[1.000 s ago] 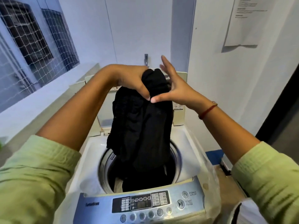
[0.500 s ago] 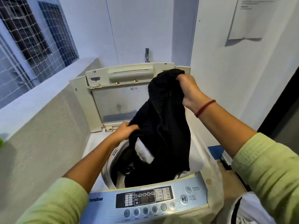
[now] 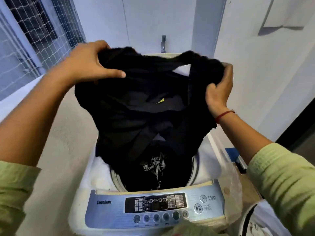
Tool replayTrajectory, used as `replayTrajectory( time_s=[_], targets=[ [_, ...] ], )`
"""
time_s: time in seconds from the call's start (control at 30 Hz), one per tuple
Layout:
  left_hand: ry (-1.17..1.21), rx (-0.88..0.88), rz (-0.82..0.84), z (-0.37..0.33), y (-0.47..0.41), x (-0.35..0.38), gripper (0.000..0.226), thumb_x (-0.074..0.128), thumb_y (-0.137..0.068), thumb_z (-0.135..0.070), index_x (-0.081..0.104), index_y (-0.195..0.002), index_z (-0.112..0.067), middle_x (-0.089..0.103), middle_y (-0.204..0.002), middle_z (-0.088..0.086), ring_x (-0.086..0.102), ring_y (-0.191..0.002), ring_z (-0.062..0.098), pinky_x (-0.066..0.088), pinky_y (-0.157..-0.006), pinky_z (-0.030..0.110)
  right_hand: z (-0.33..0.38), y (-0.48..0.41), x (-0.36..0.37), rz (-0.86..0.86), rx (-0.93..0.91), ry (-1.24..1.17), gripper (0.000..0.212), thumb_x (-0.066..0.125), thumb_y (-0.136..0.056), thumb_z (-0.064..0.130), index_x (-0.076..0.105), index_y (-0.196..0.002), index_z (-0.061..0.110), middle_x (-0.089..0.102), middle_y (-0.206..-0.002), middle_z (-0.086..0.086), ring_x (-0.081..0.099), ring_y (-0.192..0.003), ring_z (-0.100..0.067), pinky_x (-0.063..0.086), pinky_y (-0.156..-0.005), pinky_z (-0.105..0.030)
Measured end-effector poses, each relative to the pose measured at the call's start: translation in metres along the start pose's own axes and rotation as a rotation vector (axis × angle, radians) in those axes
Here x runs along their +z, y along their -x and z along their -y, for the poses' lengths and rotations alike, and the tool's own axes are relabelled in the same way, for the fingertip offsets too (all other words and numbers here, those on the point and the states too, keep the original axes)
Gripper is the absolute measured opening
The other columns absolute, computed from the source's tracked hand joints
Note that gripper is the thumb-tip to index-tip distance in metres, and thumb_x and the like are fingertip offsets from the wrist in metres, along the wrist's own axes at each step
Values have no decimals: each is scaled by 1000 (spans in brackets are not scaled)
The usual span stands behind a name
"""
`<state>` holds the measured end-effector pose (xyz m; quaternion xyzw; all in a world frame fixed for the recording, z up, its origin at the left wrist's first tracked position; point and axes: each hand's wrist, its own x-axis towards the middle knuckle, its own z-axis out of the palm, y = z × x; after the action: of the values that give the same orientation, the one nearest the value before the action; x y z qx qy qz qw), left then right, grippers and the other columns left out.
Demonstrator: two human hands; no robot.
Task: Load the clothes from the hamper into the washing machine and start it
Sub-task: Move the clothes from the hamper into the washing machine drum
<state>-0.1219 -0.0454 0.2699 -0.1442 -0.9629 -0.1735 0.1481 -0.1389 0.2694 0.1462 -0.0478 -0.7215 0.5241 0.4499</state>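
A black garment [image 3: 146, 106] hangs spread above the open drum [image 3: 194, 169] of the top-loading washing machine [image 3: 211, 150], its lower folds dipping into the tub over a black-and-white patterned cloth [image 3: 154, 165]. The left hand [image 3: 88, 63] clutches its upper left edge; the right hand [image 3: 219, 87] bunches the upper right edge. Nearest the camera sits the machine's control panel [image 3: 153, 206].

Control panel [image 3: 117, 210] at front edge of washing machine [image 3: 206, 160]: "TurboDrum" printed at left end. "POWER" read beside power button [image 3: 203, 198] at right end; smaller line beneath blurred. "START PAUSE" read beside play/pause button [image 3: 198, 208] just below. "P" marked on small round button [image 3: 186, 214]. Display legends and captions under lower buttons too small. Paper sheet [image 3: 288, 12] on wall, upper right: print unreadable.
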Motion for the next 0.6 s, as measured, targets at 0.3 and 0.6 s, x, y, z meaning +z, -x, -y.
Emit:
replayTrajectory(
  time_s=[0.3,0.6],
  targets=[
    [-767,6,1560,18,81,182,54,70,-83,-22,52,-129,-1,60,-124,15,59,-104,26,46,-98,37,-61,59,-13,1926,609,611,6,65,-85,17,61,-89,17,70,-70,11,66,-62,-2,50,-58,-16],
    [-286,-215,865,46,-20,217,38,54,-83,-17,59,-120,-12,63,-112,13,59,-99,30,48,-81,32,-122,86,58,1376,535,573,35,51,-86,1,59,-119,11,62,-116,-13,60,-107,-28,48,-91,-32]
  ],
)
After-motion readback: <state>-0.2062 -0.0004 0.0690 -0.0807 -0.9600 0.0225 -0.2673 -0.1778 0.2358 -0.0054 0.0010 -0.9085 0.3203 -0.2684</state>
